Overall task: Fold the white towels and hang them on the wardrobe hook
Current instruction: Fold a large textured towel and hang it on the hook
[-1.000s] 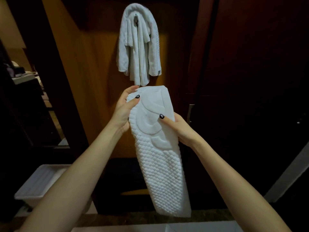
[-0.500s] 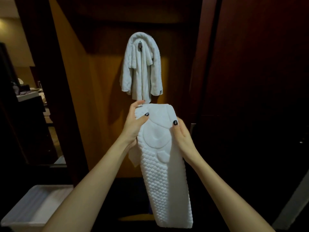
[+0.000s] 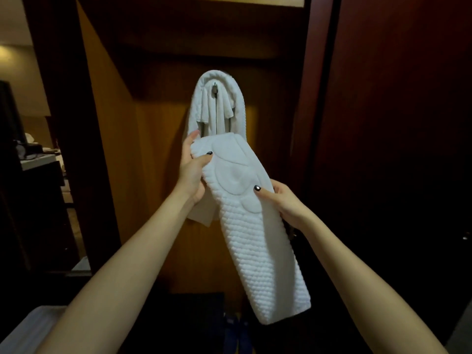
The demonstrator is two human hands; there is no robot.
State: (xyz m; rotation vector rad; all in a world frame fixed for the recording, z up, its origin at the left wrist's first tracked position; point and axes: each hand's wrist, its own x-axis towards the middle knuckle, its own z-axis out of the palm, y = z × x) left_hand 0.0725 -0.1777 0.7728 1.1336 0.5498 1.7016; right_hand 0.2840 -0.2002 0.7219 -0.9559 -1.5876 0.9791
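A folded white towel point(image 3: 258, 241) with a quilted pattern hangs as a long strip in front of me, tilted down to the right. My left hand point(image 3: 192, 169) grips its upper left corner, thumb on the front. My right hand point(image 3: 283, 203) pinches its right edge lower down. Behind it, other white towels point(image 3: 217, 103) hang draped over the wardrobe hook point(image 3: 215, 86) on the wooden back panel. The raised towel's top edge overlaps the hanging towels' lower ends.
The wooden wardrobe panel point(image 3: 153, 175) stands straight ahead, with a dark door point(image 3: 396, 149) on the right. A white bin point(image 3: 28, 328) sits at the lower left. A dim room with a counter point(image 3: 38, 159) opens at the far left.
The view has tilted up, so the hook sits lower in the frame. The towel now tilts to the right, and my right hand has slid lower along its edge.
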